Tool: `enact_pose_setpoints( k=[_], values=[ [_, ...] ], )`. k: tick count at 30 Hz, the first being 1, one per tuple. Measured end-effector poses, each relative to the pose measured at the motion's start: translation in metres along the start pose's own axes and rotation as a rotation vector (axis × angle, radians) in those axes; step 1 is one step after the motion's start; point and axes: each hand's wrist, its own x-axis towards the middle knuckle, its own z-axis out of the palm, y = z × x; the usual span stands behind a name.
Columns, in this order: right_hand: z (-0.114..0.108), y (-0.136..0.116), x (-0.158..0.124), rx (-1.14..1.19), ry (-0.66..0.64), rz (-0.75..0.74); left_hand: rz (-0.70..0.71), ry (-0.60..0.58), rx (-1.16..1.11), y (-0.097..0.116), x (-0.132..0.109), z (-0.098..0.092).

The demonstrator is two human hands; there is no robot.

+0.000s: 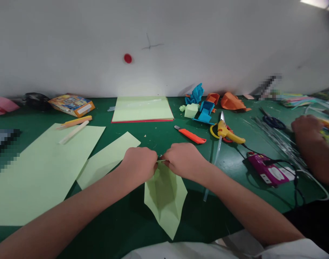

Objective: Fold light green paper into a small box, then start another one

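Observation:
Both my hands meet at the middle of the green table. My left hand (139, 164) and my right hand (183, 160) are closed in pinches on the far end of a folded light green paper piece (165, 196). The piece has creases down its length and hangs toward me, ending in a point near the table's front edge. The fingertips are hidden behind the knuckles.
Light green sheets (42, 169) and a strip (106, 159) lie at left. A paper stack (142, 108) sits at the back. An orange cutter (190, 135), a glue gun (227, 132), a purple device (266, 169) and folded paper shapes (204, 108) lie right. Another person's hand (307, 126) works at far right.

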Motion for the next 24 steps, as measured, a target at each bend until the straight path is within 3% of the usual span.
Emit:
enact_pose_setpoints(
  k=[6, 12, 24],
  values=[
    [-0.0008, -0.0006, 0.0028, 0.006, 0.029, 0.048, 0.084, 0.079, -0.015, -0.0034, -0.0028, 0.0013],
    [-0.0005, 0.0025, -0.0043, 0.071, 0.108, 0.022, 0.063, 0.077, -0.055, -0.0056, 0.0026, 0.0014],
    [-0.0012, -0.0022, -0.0039, 0.017, 0.094, 0.070, 0.049, 0.137, -0.071, -0.0051, 0.0015, 0.0034]
  ],
)
